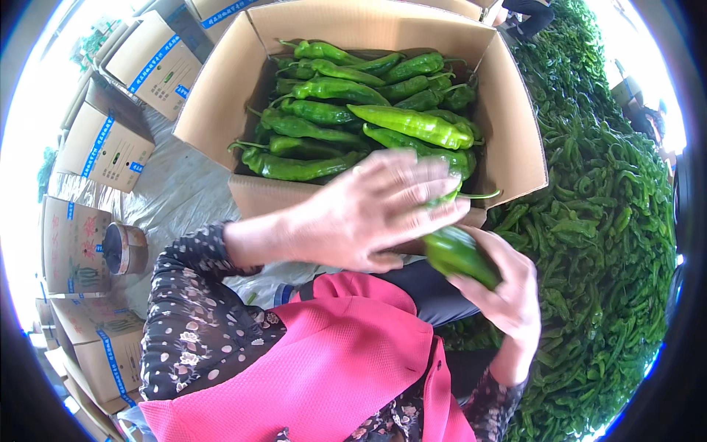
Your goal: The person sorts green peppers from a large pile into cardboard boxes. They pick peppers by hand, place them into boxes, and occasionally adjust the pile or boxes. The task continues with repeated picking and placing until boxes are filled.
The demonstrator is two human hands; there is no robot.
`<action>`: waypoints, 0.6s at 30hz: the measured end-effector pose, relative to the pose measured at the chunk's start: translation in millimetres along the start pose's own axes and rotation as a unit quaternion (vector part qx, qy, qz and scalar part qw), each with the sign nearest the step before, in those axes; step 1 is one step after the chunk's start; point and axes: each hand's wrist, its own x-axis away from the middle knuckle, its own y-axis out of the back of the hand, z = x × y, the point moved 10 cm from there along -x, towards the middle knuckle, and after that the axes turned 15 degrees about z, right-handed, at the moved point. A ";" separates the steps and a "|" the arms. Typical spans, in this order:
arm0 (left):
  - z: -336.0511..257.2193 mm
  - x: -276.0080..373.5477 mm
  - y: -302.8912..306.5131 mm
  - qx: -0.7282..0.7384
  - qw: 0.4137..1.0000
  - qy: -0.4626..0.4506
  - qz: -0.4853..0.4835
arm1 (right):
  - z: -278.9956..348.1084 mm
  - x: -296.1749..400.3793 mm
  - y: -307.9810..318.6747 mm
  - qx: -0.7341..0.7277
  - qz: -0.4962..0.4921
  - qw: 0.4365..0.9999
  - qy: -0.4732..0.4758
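An open cardboard box stands before me, with long green peppers laid in it, mostly crosswise. One lighter green pepper lies on top at the right. My left hand, blurred by motion, is palm down over the box's near edge with fingers stretched and a little apart. Partly hidden under those fingers is a pepper whose stem sticks out to the right. Just outside the near right corner, my right hand grips a dark green pepper between thumb and fingers.
A large heap of green peppers fills the right side. Several printed cardboard boxes with blue tape stand at the left on plastic sheeting. A round tub sits beside them. Part of another person's dark-clothed leg shows at the top right.
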 end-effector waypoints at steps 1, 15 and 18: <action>-8.8 1.9 -9.9 -0.020 1.000 -0.004 -0.019 | -8.6 -13.4 -16.3 0.003 0.053 0.998 -0.038; 215.3 98.2 -25.7 0.001 0.967 0.254 0.028 | -139.7 139.0 21.4 -0.224 -0.315 0.912 -0.140; 196.9 82.9 -29.3 -0.056 0.973 0.215 0.060 | -148.5 192.5 23.6 -0.210 -0.367 0.881 -0.211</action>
